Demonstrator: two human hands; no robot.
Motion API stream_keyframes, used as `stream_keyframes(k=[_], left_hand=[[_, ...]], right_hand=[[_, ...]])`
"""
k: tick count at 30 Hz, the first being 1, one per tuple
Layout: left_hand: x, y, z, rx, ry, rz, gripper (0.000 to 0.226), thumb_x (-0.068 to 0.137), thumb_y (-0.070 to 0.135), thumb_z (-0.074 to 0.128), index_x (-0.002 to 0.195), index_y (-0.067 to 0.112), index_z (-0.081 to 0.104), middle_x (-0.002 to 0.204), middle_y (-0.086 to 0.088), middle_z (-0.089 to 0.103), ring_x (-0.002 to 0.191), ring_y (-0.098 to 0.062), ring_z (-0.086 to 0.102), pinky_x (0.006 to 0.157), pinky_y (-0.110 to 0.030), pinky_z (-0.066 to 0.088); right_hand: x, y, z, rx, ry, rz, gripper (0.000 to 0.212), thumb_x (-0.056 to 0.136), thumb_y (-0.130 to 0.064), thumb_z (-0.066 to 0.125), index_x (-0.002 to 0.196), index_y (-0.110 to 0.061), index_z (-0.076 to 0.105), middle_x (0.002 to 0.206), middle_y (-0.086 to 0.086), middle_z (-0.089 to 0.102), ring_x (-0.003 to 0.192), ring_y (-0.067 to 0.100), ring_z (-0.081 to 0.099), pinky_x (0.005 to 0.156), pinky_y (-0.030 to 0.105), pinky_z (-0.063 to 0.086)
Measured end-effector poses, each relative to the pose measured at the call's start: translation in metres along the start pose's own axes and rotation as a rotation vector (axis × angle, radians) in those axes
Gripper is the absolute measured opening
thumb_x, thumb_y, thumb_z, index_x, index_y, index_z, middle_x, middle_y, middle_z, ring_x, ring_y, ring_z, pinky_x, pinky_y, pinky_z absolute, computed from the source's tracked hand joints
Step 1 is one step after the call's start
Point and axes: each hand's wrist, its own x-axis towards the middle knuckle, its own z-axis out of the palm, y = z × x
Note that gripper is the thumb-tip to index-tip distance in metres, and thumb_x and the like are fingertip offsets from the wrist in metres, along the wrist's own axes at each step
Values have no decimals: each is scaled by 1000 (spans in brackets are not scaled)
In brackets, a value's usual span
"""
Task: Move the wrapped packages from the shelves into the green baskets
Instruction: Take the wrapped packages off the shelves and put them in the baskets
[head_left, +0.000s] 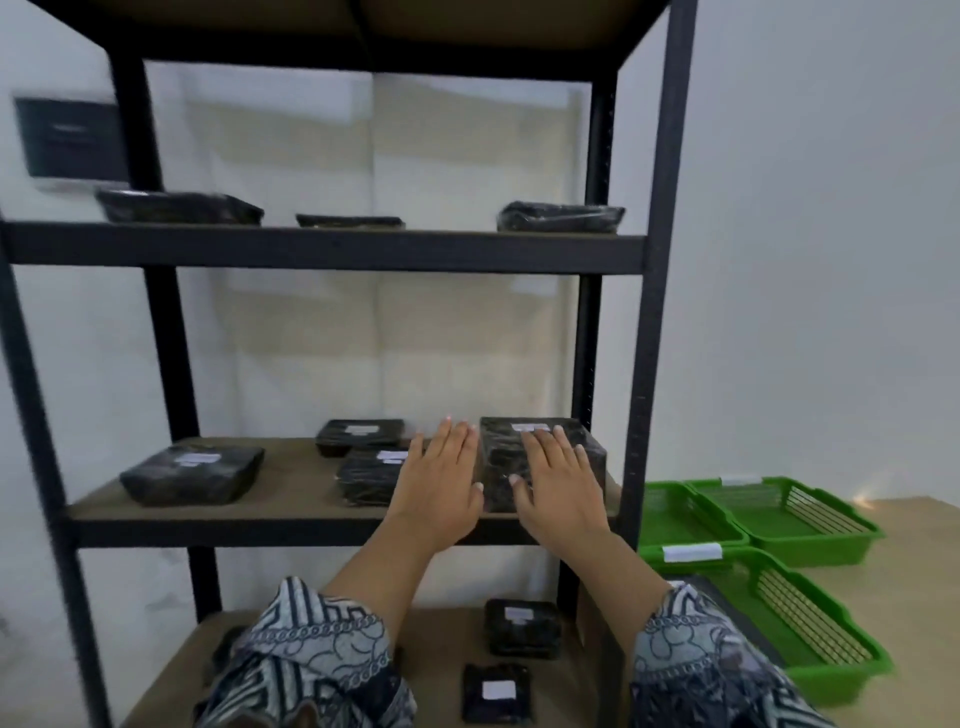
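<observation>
A tall black wrapped package (582, 447) with a white label stands at the right end of the middle shelf (291, 493). My right hand (558, 480) lies over its top and front with straight fingers. My left hand (441, 478) is flat beside the package's left side, fingers straight; whether it touches is unclear. Other black wrapped packages sit on the same shelf: one at the left (192, 473), one at the back (361, 434), one (366, 475) partly hidden by my left hand. Green baskets (789, 514) stand on a table to the right.
Three wrapped packages (179, 207) lie on the upper shelf, and two small ones (522, 626) on the bottom shelf between my forearms. The rack's black right posts (647, 364) stand between the shelf and the baskets. A nearer green basket (810, 629) carries a white label.
</observation>
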Motion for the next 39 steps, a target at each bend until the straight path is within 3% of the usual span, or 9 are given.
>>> stream_keyframes(k=[10, 18, 24, 33, 39], left_hand=[[-1, -112, -73, 57, 169, -102, 65, 96, 37, 30, 148, 11, 1, 158, -7, 1, 143, -23, -5, 116, -45, 5], [44, -178, -108, 127, 288, -170, 66, 96, 37, 31, 148, 9, 3, 157, -7, 3, 143, -23, -4, 116, -46, 7], [85, -223, -130, 178, 388, -199, 64, 95, 37, 33, 148, 8, 12, 156, -7, 16, 143, -23, 6, 115, -44, 12], [142, -275, -140, 95, 421, -91, 58, 96, 39, 34, 144, 8, 27, 150, -9, 31, 139, -23, 21, 113, -41, 21], [186, -303, -149, -29, 313, -27, 58, 99, 36, 31, 147, 6, 19, 154, -12, 20, 142, -23, 12, 114, -37, 13]], right_hand=[[68, -103, -47, -3, 141, -107, 59, 98, -38, 30, 150, -15, 16, 159, 7, 15, 148, 25, 6, 120, 41, 7], [145, -140, -68, -11, 237, -228, 59, 97, -34, 35, 150, -13, 18, 159, 8, 15, 148, 25, 5, 121, 43, 6], [207, -163, -75, -4, 326, -330, 58, 97, -33, 37, 150, -14, 20, 159, 6, 17, 148, 24, 4, 120, 42, 1], [281, -191, -88, -25, 376, -354, 53, 99, -37, 31, 146, -14, 29, 156, 7, 24, 148, 25, 9, 120, 43, 4], [335, -206, -101, -84, 258, -255, 54, 99, -40, 26, 148, -17, 25, 158, 6, 20, 148, 24, 7, 120, 43, 5]])
